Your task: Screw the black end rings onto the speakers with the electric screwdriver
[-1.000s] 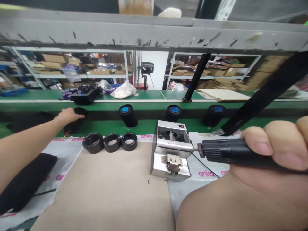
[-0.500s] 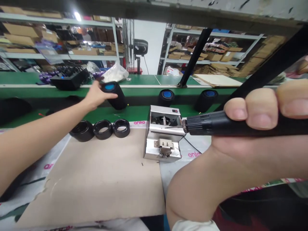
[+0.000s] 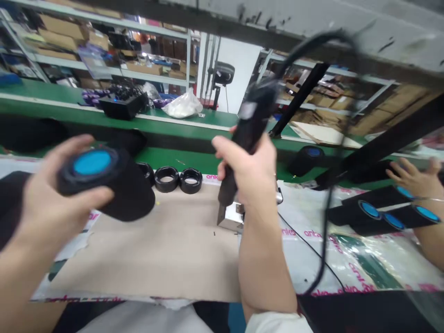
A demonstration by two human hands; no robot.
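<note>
Fingers (image 3: 62,152) grip black speaker (image 3: 111,182); right hand (image 3: 248,169) holds screwdriver (image 3: 248,134).

Left hand (image 3: 48,203): gripping a black cylindrical speaker (image 3: 107,182), its blue end (image 3: 92,162) facing up toward the camera.
Right hand (image 3: 248,169): clasping a black electric screwdriver (image 3: 248,134) upright, tip pointing down at a metal screw feeder (image 3: 231,217); its cable (image 3: 324,217) is looping overhead and trailing down to the table.
Three black rings (image 3: 173,179): sitting in a row at the far edge of a cardboard sheet (image 3: 156,259).
Another person's hand (image 3: 414,178): resting by blue-ended speakers (image 3: 378,210) lying at the right.
</note>
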